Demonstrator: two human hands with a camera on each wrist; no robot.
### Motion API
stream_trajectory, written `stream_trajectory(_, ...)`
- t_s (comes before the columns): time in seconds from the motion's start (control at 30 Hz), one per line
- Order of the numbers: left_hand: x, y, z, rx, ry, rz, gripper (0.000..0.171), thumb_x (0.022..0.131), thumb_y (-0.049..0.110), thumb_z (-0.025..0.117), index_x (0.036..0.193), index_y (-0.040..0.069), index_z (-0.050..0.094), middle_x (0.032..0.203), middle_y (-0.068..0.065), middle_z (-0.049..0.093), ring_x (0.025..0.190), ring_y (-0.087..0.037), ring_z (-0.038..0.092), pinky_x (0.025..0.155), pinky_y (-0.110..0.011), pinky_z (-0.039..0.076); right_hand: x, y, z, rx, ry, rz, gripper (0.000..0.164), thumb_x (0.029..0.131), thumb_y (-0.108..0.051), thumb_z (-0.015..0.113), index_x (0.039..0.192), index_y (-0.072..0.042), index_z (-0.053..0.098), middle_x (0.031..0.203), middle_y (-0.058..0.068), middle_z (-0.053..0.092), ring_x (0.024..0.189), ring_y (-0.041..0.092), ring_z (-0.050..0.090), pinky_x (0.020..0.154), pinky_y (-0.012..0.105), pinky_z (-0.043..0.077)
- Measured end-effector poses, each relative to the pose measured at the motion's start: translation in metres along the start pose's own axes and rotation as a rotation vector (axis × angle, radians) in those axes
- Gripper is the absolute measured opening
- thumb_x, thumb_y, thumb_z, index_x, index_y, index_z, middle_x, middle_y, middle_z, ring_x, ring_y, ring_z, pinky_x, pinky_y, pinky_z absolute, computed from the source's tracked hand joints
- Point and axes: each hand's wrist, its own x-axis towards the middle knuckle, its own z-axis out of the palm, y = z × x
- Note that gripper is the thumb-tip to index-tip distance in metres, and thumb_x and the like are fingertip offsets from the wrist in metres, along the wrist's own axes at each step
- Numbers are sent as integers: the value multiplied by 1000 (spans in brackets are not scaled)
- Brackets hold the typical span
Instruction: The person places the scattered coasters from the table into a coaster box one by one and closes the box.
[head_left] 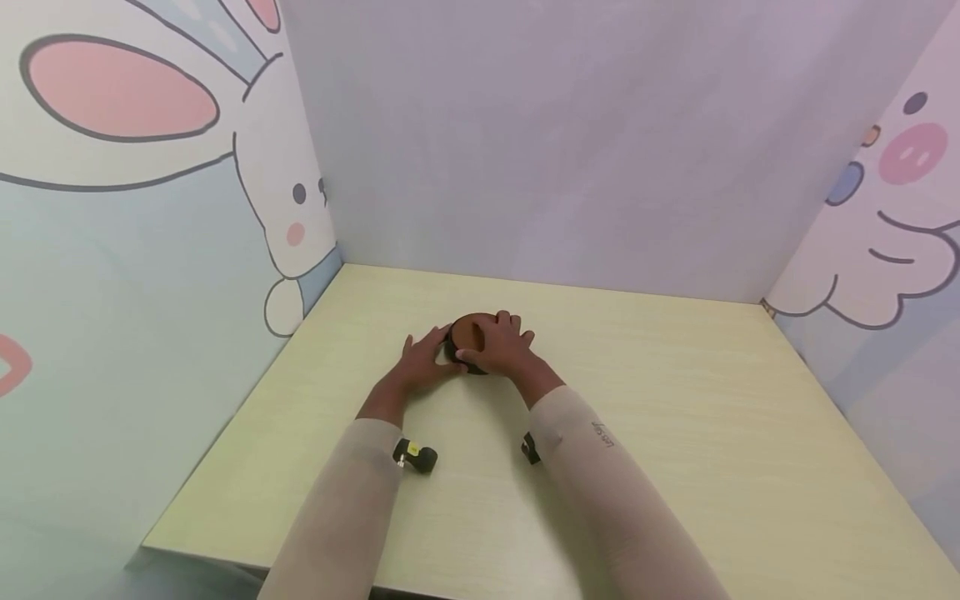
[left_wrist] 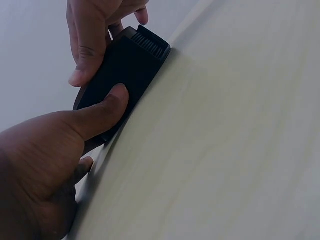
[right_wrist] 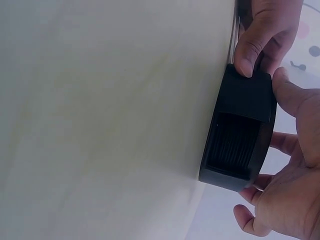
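Note:
A low, round black coaster holder point(head_left: 450, 348) with a brown disc point(head_left: 465, 335) on top sits on the table. Through a slot in its side, thin dark stacked layers point(right_wrist: 232, 150) show in the right wrist view. My left hand point(head_left: 422, 364) grips the holder from its left, the thumb pressed on the near side wall. From above, my right hand point(head_left: 504, 346) spreads over the top, with thumb and fingers curved about the rim. Whether it pinches the disc alone or the holder as well is hidden.
The pale wood-look table point(head_left: 675, 417) reaches to a plain back wall point(head_left: 562, 150). Cartoon-printed panels stand at the left point(head_left: 135, 275) and right point(head_left: 892, 275). Small black wrist devices point(head_left: 416, 456) show beside both sleeves.

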Motion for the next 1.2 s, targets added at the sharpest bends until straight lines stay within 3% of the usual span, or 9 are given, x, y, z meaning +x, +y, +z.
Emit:
stream_trajectory(0.27,-1,1,1,-7,2,5,96,101,53,76,176,23,24,181,-5,33,172,-35,19,139,-66,-10,-2,3,-1,12,-4,-1,76,102,-60,70,166,-27,45,162,24,41,150,42,34,115,67,32)
stream_trajectory(0.5,0,2,2,-13,-2,10,95,101,54,75,176,24,25,181,-4,33,172,-34,19,139,-65,-11,-6,10,-4,27,-9,-23,83,102,-63,68,168,-19,42,166,23,40,153,43,35,116,69,32)
stream_trajectory(0.77,-3,5,1,-7,-6,-23,100,101,55,74,176,13,22,181,-11,31,171,-36,20,139,-65,-10,-8,18,-9,29,-8,-27,86,106,-71,54,171,-18,36,177,24,28,160,49,27,118,75,29)
stream_trajectory(1.2,-2,4,-1,-10,-31,-14,111,99,59,74,176,7,14,181,-16,27,172,-37,19,137,-69,-10,-24,42,-30,-3,-12,68,90,108,-72,44,175,-16,24,183,23,10,168,51,14,124,82,21)
